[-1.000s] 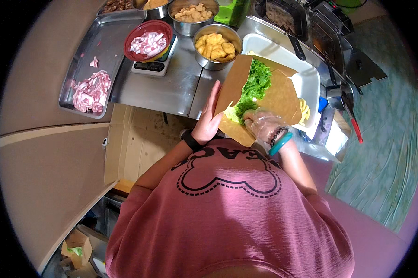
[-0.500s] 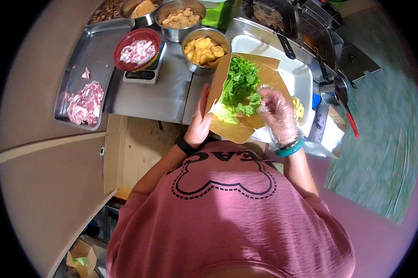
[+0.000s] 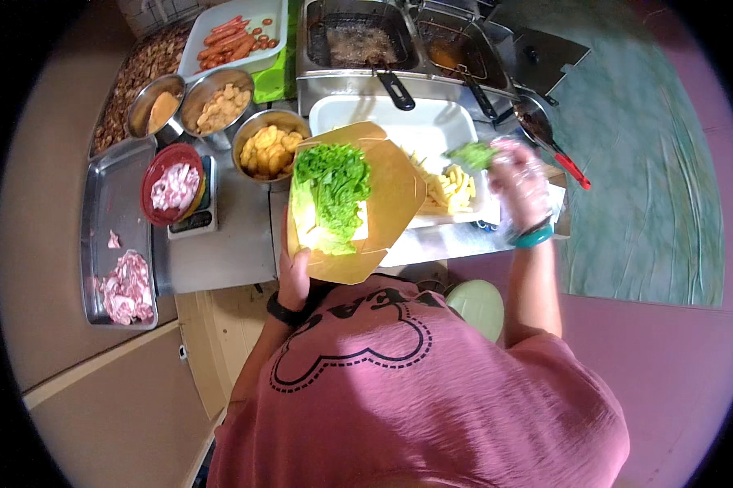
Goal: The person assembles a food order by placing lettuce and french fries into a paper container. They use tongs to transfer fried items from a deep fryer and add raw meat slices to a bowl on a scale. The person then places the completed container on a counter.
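On tabletop (image 3: pixel 220 264) well left of the left grip (image 3: pixel 294 281), metal tray (image 3: pixel 110 195) with raw meat (image 3: pixel 126 293), then red bowl (image 3: pixel 147 191) by a scale (image 3: pixel 192 226), then nearer, up-left, steel bowl (image 3: pixel 254 172) of golden pieces (image 3: pixel 270 152). Clasped in that grip by lower left edge, thumb in front: brown carton (image 3: pixel 392 187), open, reaching rightward, leafy lettuce (image 3: pixel 334 183) inside. Farther right, down-left of the gloved right grip (image 3: pixel 519 187), pale fries (image 3: pixel 452 189) in white tray (image 3: pixel 382 114); pinched at blurred fingertips, green scrap (image 3: pixel 474 155); near, rightward, red-handled utensil (image 3: pixel 576 173).
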A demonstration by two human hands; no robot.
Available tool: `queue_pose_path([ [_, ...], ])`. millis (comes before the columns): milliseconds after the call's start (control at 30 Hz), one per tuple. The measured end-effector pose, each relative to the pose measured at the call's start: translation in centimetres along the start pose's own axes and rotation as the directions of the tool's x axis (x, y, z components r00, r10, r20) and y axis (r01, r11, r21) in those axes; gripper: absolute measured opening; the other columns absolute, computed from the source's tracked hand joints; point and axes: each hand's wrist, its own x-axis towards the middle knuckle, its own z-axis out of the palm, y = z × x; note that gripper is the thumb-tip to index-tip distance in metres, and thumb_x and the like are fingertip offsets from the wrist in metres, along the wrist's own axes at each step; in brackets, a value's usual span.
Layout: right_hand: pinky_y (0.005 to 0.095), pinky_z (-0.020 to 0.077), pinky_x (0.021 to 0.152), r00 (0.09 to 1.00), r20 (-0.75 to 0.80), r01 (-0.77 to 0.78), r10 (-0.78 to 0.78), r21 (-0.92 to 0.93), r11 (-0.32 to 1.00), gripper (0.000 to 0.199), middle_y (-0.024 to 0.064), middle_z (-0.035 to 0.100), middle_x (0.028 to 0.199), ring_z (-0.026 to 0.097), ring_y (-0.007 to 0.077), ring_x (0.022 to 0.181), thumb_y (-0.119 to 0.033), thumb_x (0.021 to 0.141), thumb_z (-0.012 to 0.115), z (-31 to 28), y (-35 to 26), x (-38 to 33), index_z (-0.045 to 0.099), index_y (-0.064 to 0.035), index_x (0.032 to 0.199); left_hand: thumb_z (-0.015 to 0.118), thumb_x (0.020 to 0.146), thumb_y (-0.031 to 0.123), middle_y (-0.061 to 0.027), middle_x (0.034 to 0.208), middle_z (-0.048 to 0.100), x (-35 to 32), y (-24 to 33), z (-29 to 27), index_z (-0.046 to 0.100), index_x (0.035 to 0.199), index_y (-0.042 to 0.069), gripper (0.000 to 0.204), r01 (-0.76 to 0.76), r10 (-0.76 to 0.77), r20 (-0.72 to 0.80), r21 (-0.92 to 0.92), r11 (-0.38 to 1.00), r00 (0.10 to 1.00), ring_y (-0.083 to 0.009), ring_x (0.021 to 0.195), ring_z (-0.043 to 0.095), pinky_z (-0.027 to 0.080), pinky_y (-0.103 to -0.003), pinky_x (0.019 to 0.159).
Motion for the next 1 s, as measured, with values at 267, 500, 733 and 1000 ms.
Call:
queue_pose_path([
  [267, 0.0420, 0.0491, 0.077, 0.744, -0.565, -0.074, 0.357, 0.461, 0.884, 0.033, 0.0131, 0.054, 0.104, 0.055, 0.0293, 0.090, -0.013, 0.085, 0.051, -20.0, 7.7, 13.0, 0.041, -0.0032, 0.115, 0.049, 0.085, 0.014, -0.0059, 0.090, 0.055, 0.1, -0.6, 0.3, 0.052, 0.096, 0.000, 0.018, 0.151, -0.148, -0.125, 0.010, 0.989, 0.981, -0.0136, 0.079, 0.053, 0.044, -0.027, 0.069],
  [500, 0.0420, 0.0488, 0.072, 0.775, -0.591, -0.036, 0.226, 0.316, 0.948, 0.032, 0.0166, 0.053, 0.106, 0.058, 0.0300, 0.087, -0.016, 0.086, 0.050, -19.8, 13.5, 11.8, 0.044, -0.0003, 0.112, 0.043, 0.084, 0.009, -0.0086, 0.107, 0.051, 0.0, -0.1, 0.3, 0.041, 0.120, -0.001, 0.038, 0.224, -0.226, -0.061, -0.033, 0.974, 0.972, -0.0146, 0.090, 0.051, 0.042, -0.026, 0.078],
  [733, 0.0247, 0.0486, 0.059, 0.968, -0.238, 0.057, -0.072, -0.069, 0.996, 0.026, 0.0107, 0.060, 0.097, 0.059, 0.0151, 0.074, -0.018, 0.088, 0.051, -5.4, 12.3, 2.4, 0.052, -0.0019, 0.108, 0.044, 0.083, 0.009, -0.0068, 0.107, 0.051, 0.2, -1.5, 0.7, 0.039, 0.123, 0.000, 0.041, 0.097, -0.094, -0.078, 0.032, 0.995, 0.992, -0.0136, 0.091, 0.049, 0.042, -0.026, 0.078],
  [1000, 0.0237, 0.0450, 0.066, 0.990, 0.043, 0.140, -0.138, -0.053, 0.989, 0.024, 0.0079, 0.059, 0.094, 0.055, 0.0111, 0.074, -0.014, 0.088, 0.049, 3.6, 13.0, -2.1, 0.054, -0.0013, 0.108, 0.046, 0.083, 0.010, -0.0065, 0.100, 0.053, 0.4, 0.6, 1.6, 0.043, 0.117, -0.002, 0.036, 0.233, -0.244, -0.088, -0.122, 0.965, 0.966, -0.0134, 0.088, 0.049, 0.041, -0.026, 0.076],
])
